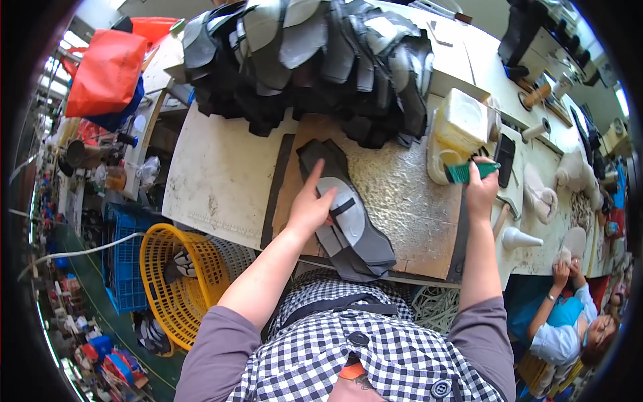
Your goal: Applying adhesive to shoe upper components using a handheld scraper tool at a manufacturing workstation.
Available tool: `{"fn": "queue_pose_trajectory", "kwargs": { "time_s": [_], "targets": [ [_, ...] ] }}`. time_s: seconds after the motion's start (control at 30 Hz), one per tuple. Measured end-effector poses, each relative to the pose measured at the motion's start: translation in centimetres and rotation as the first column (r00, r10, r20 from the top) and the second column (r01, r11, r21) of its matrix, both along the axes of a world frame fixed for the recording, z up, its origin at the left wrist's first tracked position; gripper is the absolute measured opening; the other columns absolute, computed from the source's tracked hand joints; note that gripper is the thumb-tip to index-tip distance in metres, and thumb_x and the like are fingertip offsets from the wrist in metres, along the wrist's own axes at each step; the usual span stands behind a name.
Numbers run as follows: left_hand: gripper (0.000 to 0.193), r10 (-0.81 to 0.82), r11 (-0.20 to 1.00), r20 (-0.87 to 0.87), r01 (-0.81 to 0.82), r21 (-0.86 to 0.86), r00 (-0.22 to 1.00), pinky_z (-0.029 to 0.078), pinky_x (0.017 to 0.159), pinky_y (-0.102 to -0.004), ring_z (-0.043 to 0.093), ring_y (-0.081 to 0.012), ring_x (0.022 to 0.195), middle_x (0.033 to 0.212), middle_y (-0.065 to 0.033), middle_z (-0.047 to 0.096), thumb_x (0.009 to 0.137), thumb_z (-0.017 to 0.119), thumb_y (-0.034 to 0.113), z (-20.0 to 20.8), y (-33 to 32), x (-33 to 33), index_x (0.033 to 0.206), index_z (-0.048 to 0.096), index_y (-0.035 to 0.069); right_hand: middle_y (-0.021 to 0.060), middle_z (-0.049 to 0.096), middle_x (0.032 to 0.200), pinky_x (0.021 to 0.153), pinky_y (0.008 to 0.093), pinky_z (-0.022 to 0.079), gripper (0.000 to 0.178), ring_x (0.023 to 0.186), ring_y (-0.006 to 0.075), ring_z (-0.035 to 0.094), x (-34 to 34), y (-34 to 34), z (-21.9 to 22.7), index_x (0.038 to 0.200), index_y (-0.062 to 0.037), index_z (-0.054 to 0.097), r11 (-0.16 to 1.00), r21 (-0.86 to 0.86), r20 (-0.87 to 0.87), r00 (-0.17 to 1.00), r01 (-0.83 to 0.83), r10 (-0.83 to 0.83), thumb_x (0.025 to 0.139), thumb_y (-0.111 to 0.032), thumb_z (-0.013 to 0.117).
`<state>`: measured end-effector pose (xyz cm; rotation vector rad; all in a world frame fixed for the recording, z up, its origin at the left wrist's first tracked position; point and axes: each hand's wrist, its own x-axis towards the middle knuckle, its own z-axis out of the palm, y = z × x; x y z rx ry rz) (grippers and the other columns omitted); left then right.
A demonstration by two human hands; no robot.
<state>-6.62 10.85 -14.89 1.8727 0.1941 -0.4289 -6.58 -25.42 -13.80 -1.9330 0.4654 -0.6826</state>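
A black and grey shoe upper [364, 228] lies slantwise on the brown cardboard [429, 248] in front of me. My left hand [312, 206] holds it by its left side, index finger stretched over the dark end; some fingertips are hidden. To the right, my right hand [481, 184] is closed round a green brush [462, 173]. The brush's left end is over the mouth of a yellowish, glue-smeared plastic container [461, 120]; whether it touches the container I cannot tell.
A large heap of similar uppers [301, 60] covers the table's far side. Right of the container lie a dark phone-like slab [505, 159] and a white cone [521, 238]. A yellow basket [155, 268] stands at lower left. Another person [562, 321] works at right.
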Motion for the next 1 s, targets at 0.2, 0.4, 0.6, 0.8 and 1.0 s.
{"fn": "queue_pose_trajectory", "kwargs": {
  "time_s": [0.2,0.4,0.6,0.8,1.0],
  "targets": [
    [0.075,-0.09,0.995,-0.308,0.075,-0.061,0.947,0.054,0.043,-0.0326,0.062,-0.022,0.048,0.1,-0.0204,0.065,0.082,0.062,0.018,2.7,-0.9,1.6,0.148,0.025,0.021,0.004,0.06,0.09,0.054,0.0255,0.055,0.018,0.074,0.012,0.062,0.2,9.7,0.2,0.107,-0.0085,0.055,0.806,0.505,-0.053,0.921,-0.308,0.386,0.091,-0.014,0.06],
    [0.085,-0.02,0.999,-0.231,0.029,0.033,0.973,0.052,0.042,-0.0329,0.061,-0.0229,0.046,0.09,-0.0221,0.065,0.079,0.065,0.018,2.8,-1.6,1.1,0.149,0.017,0.016,0.0095,0.063,0.085,0.061,0.03,0.051,0.017,0.076,0.0161,0.063,4.3,18.9,-2.3,0.105,-0.0064,0.056,0.863,-0.064,-0.12,0.862,-0.501,0.492,0.09,-0.012,0.062],
    [0.087,0.02,1.0,-0.19,-0.021,-0.004,0.982,0.052,0.044,-0.0323,0.061,-0.0231,0.046,0.092,-0.0217,0.065,0.078,0.066,0.018,2.2,-0.5,0.6,0.148,0.015,0.013,0.0179,0.065,0.084,0.065,0.04,0.049,0.017,0.081,0.0404,0.062,5.6,19.9,-1.0,0.104,-0.0116,0.057,0.781,-0.128,-0.144,0.79,-0.612,0.596,0.088,-0.013,0.06],
    [0.078,-0.049,0.995,-0.216,0.028,-0.098,0.975,0.052,0.048,-0.0334,0.061,-0.0243,0.051,0.094,-0.023,0.063,0.086,0.058,0.014,1.3,-0.4,0.5,0.149,0.011,0.017,0.0106,0.066,0.089,0.065,0.0321,0.05,0.015,0.074,0.0233,0.065,6.7,17.7,-2.7,0.102,-0.0057,0.059,0.662,0.107,-0.107,0.653,-0.742,0.749,0.087,-0.006,0.06],
    [0.071,-0.058,0.99,-0.229,0.027,-0.137,0.972,0.052,0.05,-0.0334,0.059,-0.0229,0.052,0.089,-0.0224,0.061,0.091,0.048,0.007,0.5,-0.2,0.2,0.149,0.01,0.021,0.0058,0.063,0.087,0.073,0.0263,0.048,0.015,0.085,0.0152,0.061,1.5,14.3,-1.3,0.097,-0.0028,0.06,0.615,0.531,-0.196,0.622,-0.583,0.758,0.084,0.003,0.061]
  ]
}}
